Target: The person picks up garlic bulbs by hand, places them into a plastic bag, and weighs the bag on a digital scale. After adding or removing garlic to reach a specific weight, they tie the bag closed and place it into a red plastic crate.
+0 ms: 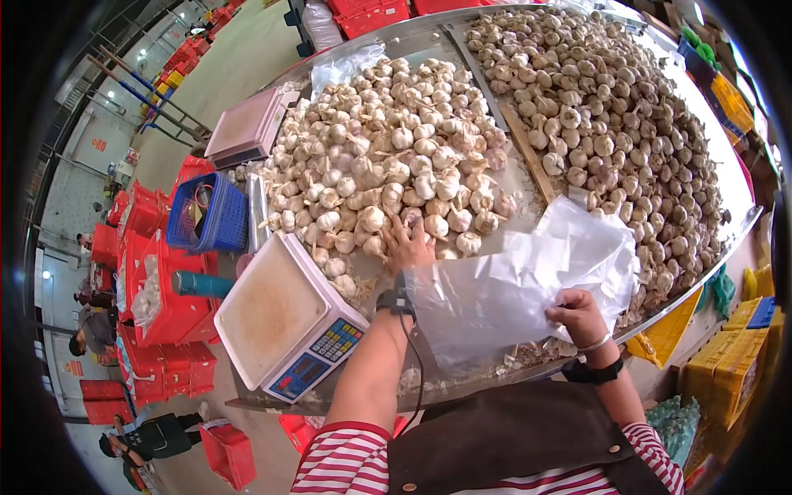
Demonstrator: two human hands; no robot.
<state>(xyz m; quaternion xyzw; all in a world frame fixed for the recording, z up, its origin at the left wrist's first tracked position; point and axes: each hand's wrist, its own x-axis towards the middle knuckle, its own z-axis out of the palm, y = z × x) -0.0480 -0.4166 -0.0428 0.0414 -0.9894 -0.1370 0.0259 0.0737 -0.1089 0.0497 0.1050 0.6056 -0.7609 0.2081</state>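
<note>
My left hand (408,246) reaches into the near edge of a heap of whitish garlic bulbs (396,148), its fingers stretched apart and touching bulbs. The fingertips are partly hidden among them. My right hand (577,318) is closed, thumb and fingers pinching the edge of a clear plastic bag (487,309). The bag spreads flat and crinkled over the metal table between my hands, and its far part lies against a second heap. No bulbs show inside it. A digital scale (276,309) with a bare, stained pan stands left of my left forearm.
A wooden divider (528,153) separates the heap from browner garlic (602,107) on the right. Another scale (247,124), a blue basket (210,214) and a teal bottle (202,285) line the left edge. Red crates (169,289) and people are beyond; yellow crates (730,355) stand right.
</note>
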